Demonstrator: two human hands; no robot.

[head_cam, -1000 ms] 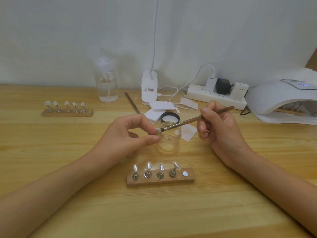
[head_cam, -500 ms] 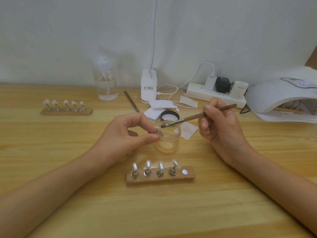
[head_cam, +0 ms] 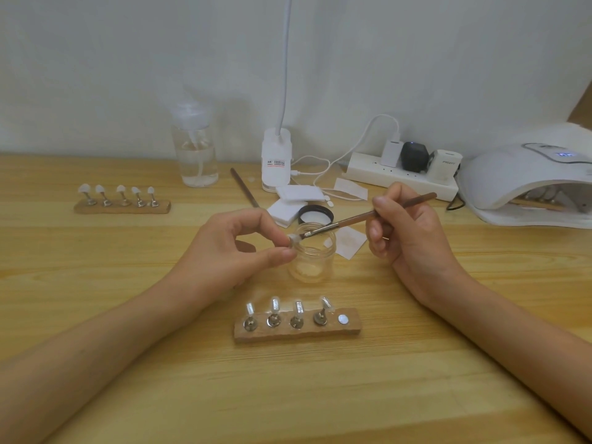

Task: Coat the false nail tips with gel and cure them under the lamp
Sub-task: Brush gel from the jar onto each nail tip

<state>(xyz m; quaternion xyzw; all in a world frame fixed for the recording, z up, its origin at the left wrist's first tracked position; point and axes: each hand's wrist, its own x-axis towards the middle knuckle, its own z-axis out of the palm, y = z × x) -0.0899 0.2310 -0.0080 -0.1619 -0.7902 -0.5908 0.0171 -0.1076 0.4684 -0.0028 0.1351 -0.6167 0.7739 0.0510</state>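
Desk (head_cam: 96,315): yellow wood grain. Brush (head_cam: 368,216): brown handle. Curing lamp (head_cam: 512,177): white. Jar lid (head_cam: 315,214): black rim. Power strip (head_cam: 368,171): white.

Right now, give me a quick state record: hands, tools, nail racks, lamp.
left hand: pinches small white false nail tip by the clear glass jar rim
right hand: holds thin brown wooden brush, bristles at that tip
jar: open, between the hands; black lid behind it
near rack: brown wooden strip, four tips standing, rightmost spot empty
far rack: second wooden strip at left, five white tips
lamp: white, domed, at right, display lit
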